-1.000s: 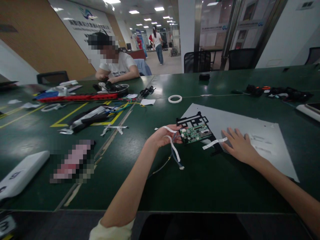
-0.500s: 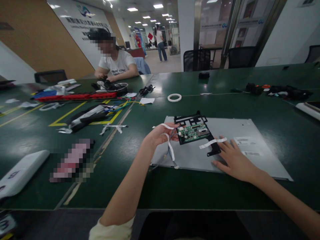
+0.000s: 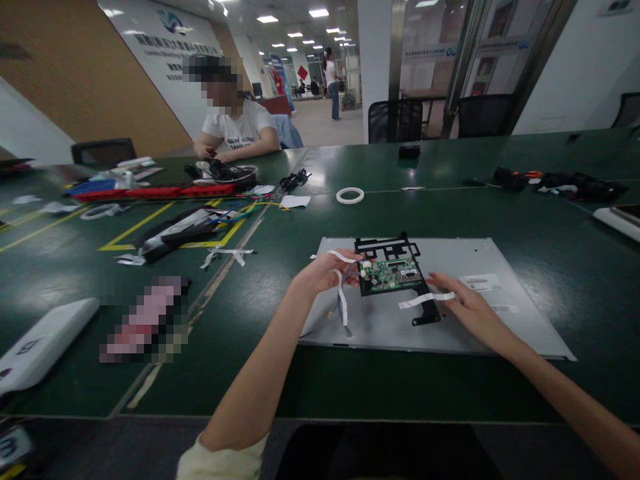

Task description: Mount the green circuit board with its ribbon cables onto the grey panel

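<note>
My left hand [image 3: 320,273] grips the left edge of a black mounting bracket with a green circuit board [image 3: 393,275] on it. Strips of white tape [image 3: 342,300] and thin grey wires hang beside that hand. Under the bracket lies a large flat silver panel [image 3: 380,333] with white labels on its right part. My right hand [image 3: 467,310] is just right of the bracket's lower arm, fingers stretched out. Another white tape strip [image 3: 425,301] crosses that arm, its right end by my right fingers; whether they touch it is unclear.
A pink phone-like object [image 3: 145,320], pixelated, and a white case [image 3: 47,343] lie left. Farther off are a tape roll [image 3: 350,195], a black bundle [image 3: 173,233], a red strip [image 3: 155,193] and cables. A person [image 3: 237,127] sits across the green table [image 3: 280,247].
My right hand has lifted from lying spread on the panel and turned toward the bracket. The bracket has shifted slightly right and down with my left hand. The panel has moved slightly left.
</note>
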Motion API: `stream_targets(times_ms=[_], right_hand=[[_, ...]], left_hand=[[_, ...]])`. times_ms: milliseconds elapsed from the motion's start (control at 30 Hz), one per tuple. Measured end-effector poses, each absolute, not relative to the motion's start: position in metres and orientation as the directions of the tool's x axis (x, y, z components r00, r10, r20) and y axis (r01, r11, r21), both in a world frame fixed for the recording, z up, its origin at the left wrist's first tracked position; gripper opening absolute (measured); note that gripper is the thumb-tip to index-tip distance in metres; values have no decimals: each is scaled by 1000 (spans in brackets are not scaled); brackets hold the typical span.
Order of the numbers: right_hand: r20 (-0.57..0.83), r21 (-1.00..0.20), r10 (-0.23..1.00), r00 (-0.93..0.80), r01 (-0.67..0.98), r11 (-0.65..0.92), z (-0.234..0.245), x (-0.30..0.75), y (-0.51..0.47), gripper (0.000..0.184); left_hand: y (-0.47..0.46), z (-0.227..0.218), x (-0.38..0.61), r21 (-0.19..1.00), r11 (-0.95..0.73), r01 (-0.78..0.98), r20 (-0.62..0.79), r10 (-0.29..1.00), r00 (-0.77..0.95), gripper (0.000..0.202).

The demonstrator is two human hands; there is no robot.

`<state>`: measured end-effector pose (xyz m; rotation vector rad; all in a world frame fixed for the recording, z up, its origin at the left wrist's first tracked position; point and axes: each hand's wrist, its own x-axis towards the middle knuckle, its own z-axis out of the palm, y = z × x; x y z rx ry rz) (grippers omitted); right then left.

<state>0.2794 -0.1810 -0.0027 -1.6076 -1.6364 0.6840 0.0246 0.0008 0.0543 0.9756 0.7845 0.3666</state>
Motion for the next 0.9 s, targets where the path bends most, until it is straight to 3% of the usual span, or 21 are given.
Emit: stream_targets(times_ms=[100,233,400,700,900], right_hand=[[1,-961,987,160,273,-43,14,284,-170,41],[-182,-977,979,87,95,-190,36,282,-148,48],[-208,-978,978,-28,3,-208,36,274,-125,66],[-217,-976,969,116,-21,-216,21,288,-126,71],[-187,-981,967,173,12,-192,22,291,-127,70]], left_hand=[[-2,51,28,852,516,93,-432,591,681,6],[-6,46,32,860,494,127,-436,582,687,6],[-10,41,35,851,494,178,-461,539,705,14],[-11,41,39,869,459,184,-446,566,693,36],[-9,46,40,910,398,118,-357,605,712,29]])
